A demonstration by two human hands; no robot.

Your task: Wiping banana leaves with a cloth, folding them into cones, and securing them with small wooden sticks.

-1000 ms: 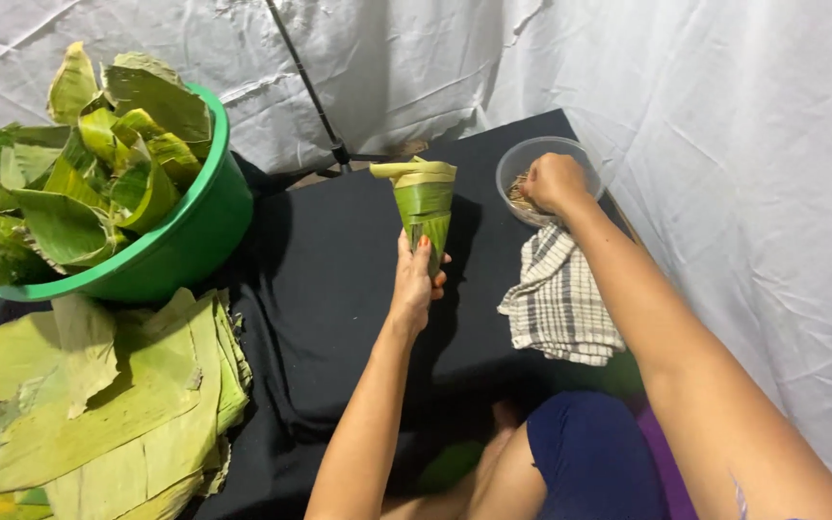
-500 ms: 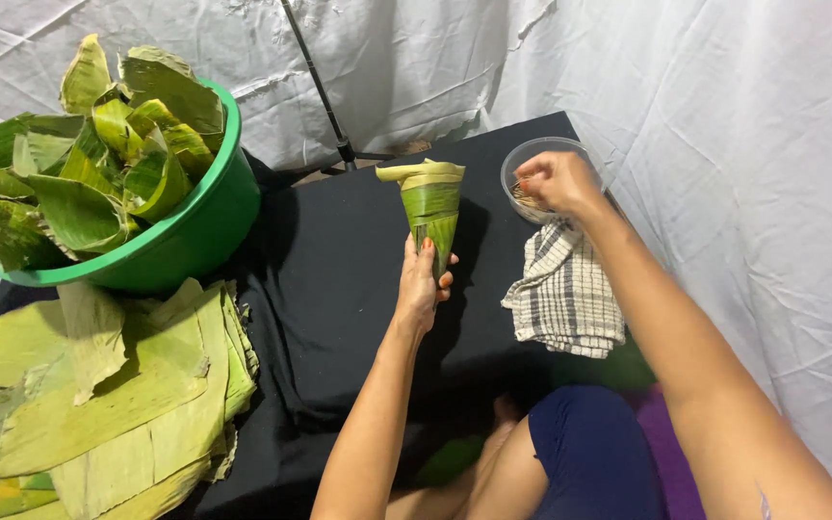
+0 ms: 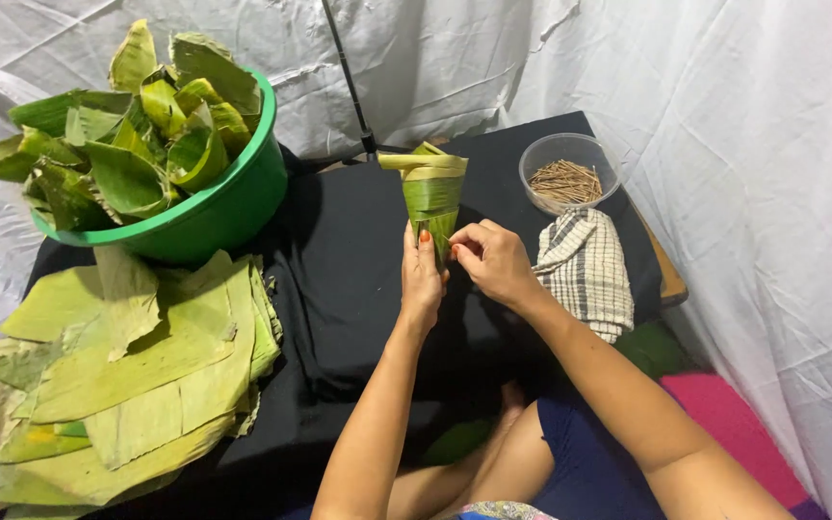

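A green banana-leaf cone [image 3: 432,197] stands upright over the black cloth, its open mouth up. My left hand [image 3: 422,279] grips it around the lower tip. My right hand [image 3: 493,260] is at the cone's lower right side, fingers pinched against the leaf; whether a thin stick is between them cannot be made out. A clear round bowl [image 3: 570,174] of thin brown sticks sits behind and to the right of my right hand.
A green basin [image 3: 214,217] full of folded leaf cones stands at the back left. Flat banana leaves [image 3: 127,376] are stacked at the front left. A checked cloth [image 3: 585,270] lies beside the bowl. White sheeting surrounds the black-covered low table [image 3: 349,299].
My right hand has left the bowl of sticks and come back to the cone's lower side. The left hand still holds the cone upright.
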